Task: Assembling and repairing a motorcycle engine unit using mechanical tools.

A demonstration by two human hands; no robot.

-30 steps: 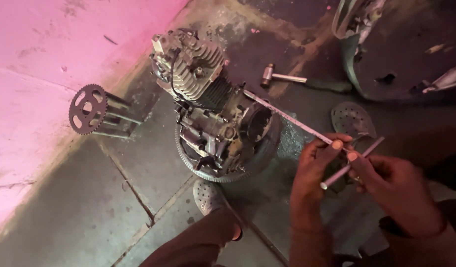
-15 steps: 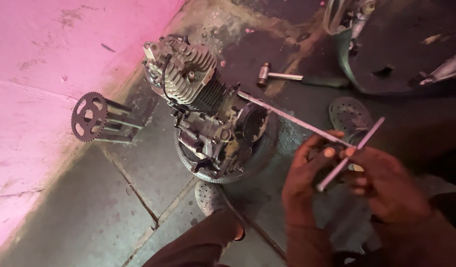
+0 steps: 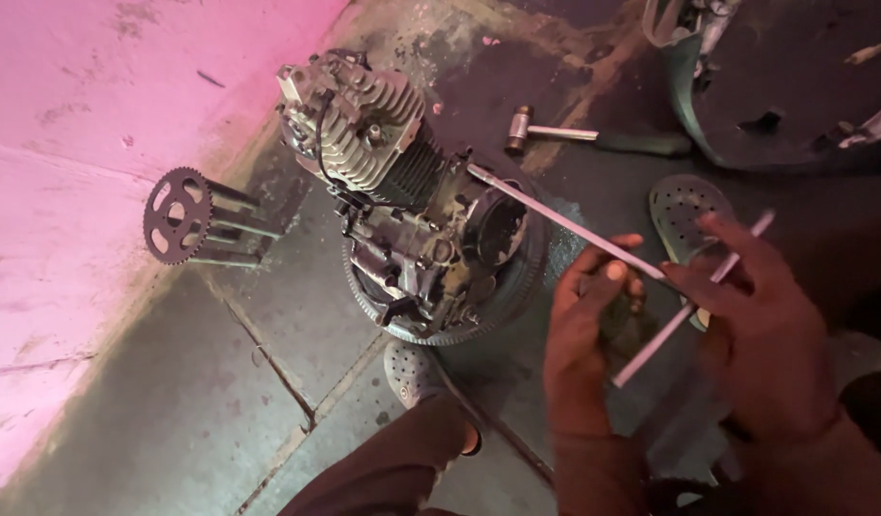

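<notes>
Two hands show, the left hand (image 3: 584,330) and the right hand (image 3: 761,330), with two long metal rods: one rod (image 3: 555,218) running from the engine to the left hand, another rod (image 3: 684,311) across the right hand. There is one engine (image 3: 402,210), one toothed ring (image 3: 517,306) beneath it, one sprocket (image 3: 175,215) and one hammer (image 3: 555,132). Sandals number two, I think: a sandal (image 3: 410,371) on the foot and a loose sandal (image 3: 687,205).

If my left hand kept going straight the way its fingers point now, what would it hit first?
Your left hand points up and slightly right, and its fingers already grip the long metal rod. Past that rod, the line seems to lead to dark bare floor, with the hammer further on; depth is hard to judge.
</notes>
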